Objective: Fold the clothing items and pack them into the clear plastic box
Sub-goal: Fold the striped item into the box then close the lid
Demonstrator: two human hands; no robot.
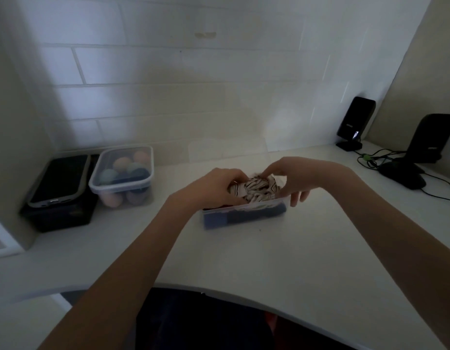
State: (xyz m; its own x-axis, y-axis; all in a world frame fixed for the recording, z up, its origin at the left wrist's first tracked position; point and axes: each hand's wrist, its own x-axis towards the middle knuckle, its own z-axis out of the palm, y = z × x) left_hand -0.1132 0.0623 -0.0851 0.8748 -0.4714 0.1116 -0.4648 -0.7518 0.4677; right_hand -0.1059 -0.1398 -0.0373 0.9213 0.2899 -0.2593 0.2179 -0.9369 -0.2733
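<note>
On the far left of the white worktop (244, 261) a phone (58, 181) is seen lying on a black box (59, 213). Just to its right a lidded clear tub (123, 176) filled with coloured balls is noted. At the centre the clear plastic box (244, 213) is placed, with dark blue cloth visible through its near wall. A striped garment (256, 189) is bunched at the top of the box, above the rim. The left hand (219, 186) is curled round the left end of the garment: a closed grip on the cloth. The right hand (292, 176) is set on the right end, the forefinger pressed into the cloth and the lower fingers hanging over the box's right edge; a full grip there cannot be confirmed. At far right two black speakers (355, 122) with cables are recorded.
</note>
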